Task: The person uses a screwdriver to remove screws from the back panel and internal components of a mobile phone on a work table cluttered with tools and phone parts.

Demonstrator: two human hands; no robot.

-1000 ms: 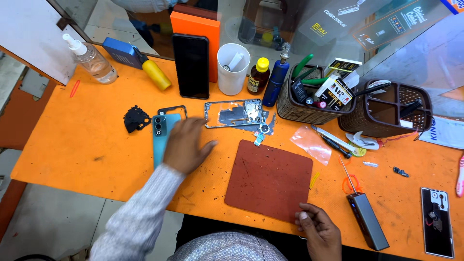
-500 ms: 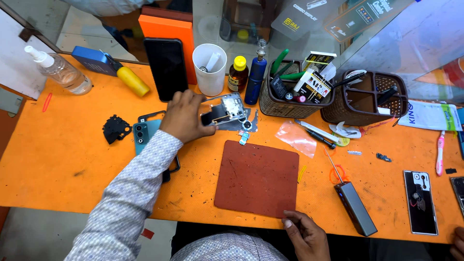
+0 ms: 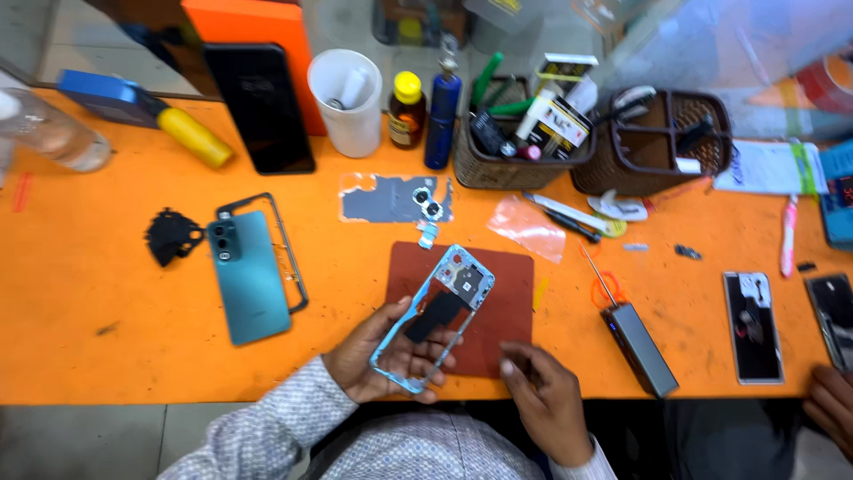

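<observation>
A: What lay left of the hands?

B: A teal back cover (image 3: pixel 249 284) on the orange bench (image 3: pixel 80 311), well apart from them.

A: And the left hand (image 3: pixel 382 356)?

B: Fingers curled under a pale blue phone frame (image 3: pixel 435 316), gripping it tilted above the brown work mat (image 3: pixel 506 276).

A: The right hand (image 3: pixel 542 396)?

B: Just right of the frame, loosely open, holding nothing.

A: Step?

B: Judged: inspecting the stripped frame. Next move likely needs the right hand on the frame with a fine, steady grip.
</observation>
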